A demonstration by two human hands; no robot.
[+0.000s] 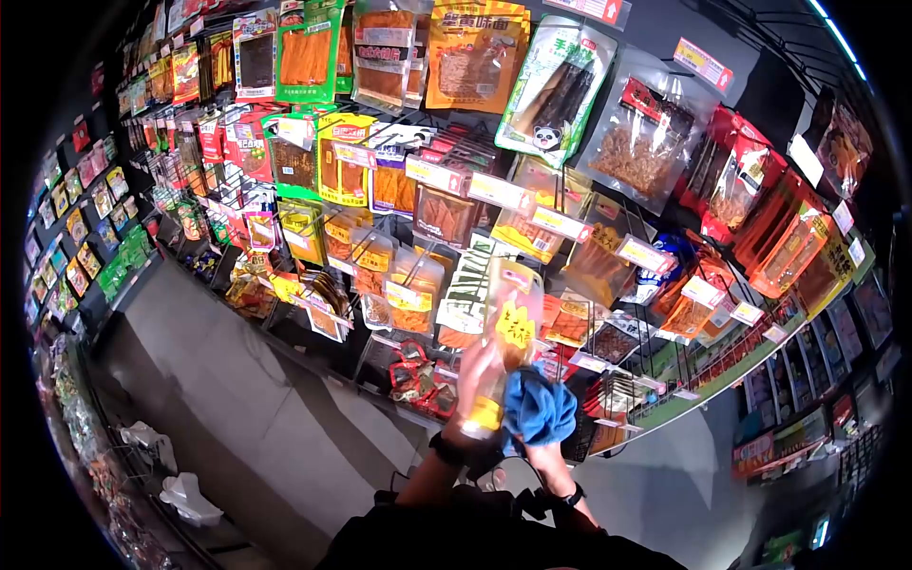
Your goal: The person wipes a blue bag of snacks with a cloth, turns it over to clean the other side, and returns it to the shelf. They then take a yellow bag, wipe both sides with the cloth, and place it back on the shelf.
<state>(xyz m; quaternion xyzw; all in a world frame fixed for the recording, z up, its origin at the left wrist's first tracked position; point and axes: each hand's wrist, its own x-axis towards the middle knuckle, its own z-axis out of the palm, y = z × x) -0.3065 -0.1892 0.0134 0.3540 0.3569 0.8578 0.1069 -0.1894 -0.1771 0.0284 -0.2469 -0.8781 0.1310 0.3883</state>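
Observation:
My left hand (468, 385), slightly blurred, is closed on the left edge of a clear snack packet (514, 318) with yellow printing. The packet is held upright in front of the lower hooks. A bunched blue cloth (539, 408) is in my right hand (544, 458), against or just in front of the packet's lower right side. Most of the right fingers are hidden by the cloth. Behind the packet hangs a white bag with green stripes (465, 290).
Rows of hanging snack packets, such as a green-and-white panda bag (556, 90), fill the rack ahead. Price tags (499, 192) stick out on hook ends. Grey floor (247, 408) lies to the left, with white plastic bags (190, 501) by the left shelf.

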